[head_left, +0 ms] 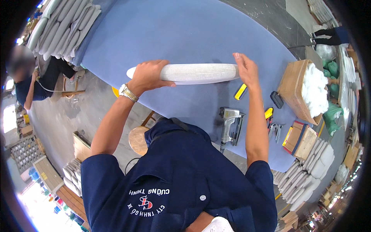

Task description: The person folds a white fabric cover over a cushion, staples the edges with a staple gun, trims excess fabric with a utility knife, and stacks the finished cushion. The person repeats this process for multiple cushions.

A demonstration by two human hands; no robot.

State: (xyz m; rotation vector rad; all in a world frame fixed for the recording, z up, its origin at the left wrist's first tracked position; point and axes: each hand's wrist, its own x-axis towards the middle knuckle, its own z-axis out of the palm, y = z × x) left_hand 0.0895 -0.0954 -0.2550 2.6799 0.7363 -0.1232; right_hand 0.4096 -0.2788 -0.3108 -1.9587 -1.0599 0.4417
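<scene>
A light grey, fabric-covered padded cushion (199,73), seen edge-on, is held level just above the blue-covered table (174,34). Near its left end my left hand (148,75) wraps around it, with the thumb along the near side; a metal watch is on that wrist. My right hand (247,71) is closed against the cushion's right end, its fingertips reaching past the far edge. Below that hand a yellow utility knife (240,92) lies on the table. Nearer to me rests a silver-grey pneumatic stapler (230,125). The cushion's underside is hidden.
Beyond my right forearm are a black object (276,99), a yellow-handled tool (269,113), a small open box (299,138) and a carton of white stuffing (295,87). Stacked cushions stand upper left (63,29) and lower right (305,174). A person (42,75) sits at left.
</scene>
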